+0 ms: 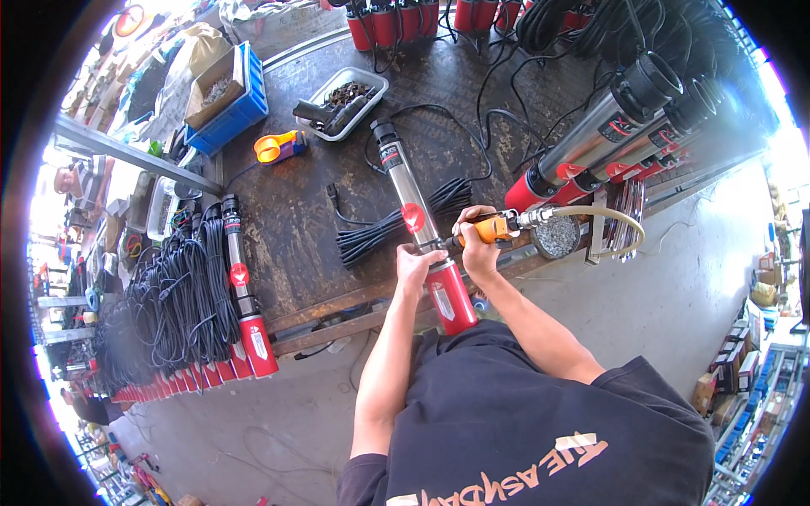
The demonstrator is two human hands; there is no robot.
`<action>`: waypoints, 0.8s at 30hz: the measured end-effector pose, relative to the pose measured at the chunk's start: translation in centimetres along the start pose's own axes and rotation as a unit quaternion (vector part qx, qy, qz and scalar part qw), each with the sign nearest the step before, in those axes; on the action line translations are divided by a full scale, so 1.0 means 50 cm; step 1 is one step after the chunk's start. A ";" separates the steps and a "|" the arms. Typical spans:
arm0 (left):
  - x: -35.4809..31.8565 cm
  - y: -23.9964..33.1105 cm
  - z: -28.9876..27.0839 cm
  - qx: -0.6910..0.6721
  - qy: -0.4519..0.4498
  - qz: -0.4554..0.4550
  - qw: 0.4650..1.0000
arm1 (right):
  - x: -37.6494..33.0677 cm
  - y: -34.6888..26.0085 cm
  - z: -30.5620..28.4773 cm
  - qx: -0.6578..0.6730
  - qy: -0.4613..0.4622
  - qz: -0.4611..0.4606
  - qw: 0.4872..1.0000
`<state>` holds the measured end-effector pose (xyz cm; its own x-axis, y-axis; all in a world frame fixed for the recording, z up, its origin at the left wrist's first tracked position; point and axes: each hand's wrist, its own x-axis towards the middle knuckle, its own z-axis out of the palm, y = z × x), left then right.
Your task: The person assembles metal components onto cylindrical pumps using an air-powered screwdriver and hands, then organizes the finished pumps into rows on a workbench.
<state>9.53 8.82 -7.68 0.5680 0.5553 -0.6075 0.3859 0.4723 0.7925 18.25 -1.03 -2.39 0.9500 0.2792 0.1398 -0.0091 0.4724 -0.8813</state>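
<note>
A submersible pump [402, 185] lies across the workbench, its steel tube pointing away from me and its red end [450, 297] reaching over the front edge near my body. My left hand [413, 266] is closed around the pump where the steel meets the red. In my right hand [477, 248] is an orange air screwdriver [495, 228], held sideways with its tip at the pump's joint beside my left fingers. The exact contact at the tip is too small to make out. A pale air hose [620, 216] runs from the tool's back end.
Coiled black cable [396, 221] lies beside the pump. Beyond are a white tray of small parts [342, 104], an orange tape dispenser [277, 148] and a blue bin [253, 97]. More pumps lean at right [591, 143] and left [239, 270]. A bowl of screws [557, 237] sits by the right edge.
</note>
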 end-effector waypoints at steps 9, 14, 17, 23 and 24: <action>-0.018 0.014 0.002 -0.010 0.004 -0.001 1.000 | -0.006 0.013 -0.016 -0.020 -0.040 -0.008 0.999; 0.012 -0.015 -0.007 -0.003 -0.001 0.013 1.000 | -0.012 0.043 -0.029 -0.043 -0.056 -0.024 0.997; -0.005 0.009 0.019 -0.003 -0.001 -0.002 1.000 | 0.010 0.013 -0.026 -0.046 -0.029 -0.019 0.998; -0.033 0.013 0.061 0.360 0.192 0.263 0.874 | -0.010 -0.223 -0.093 -0.164 -0.016 -0.206 0.965; -0.072 0.044 0.105 0.399 0.240 0.436 0.770 | -0.013 -0.270 -0.125 -0.257 -0.036 -0.291 0.921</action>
<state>12.13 4.25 -3.47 0.6034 0.7031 0.3763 0.4435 -0.6880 0.5744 19.72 -12.81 6.63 0.7235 0.1675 0.6697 0.6619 0.1074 -0.7419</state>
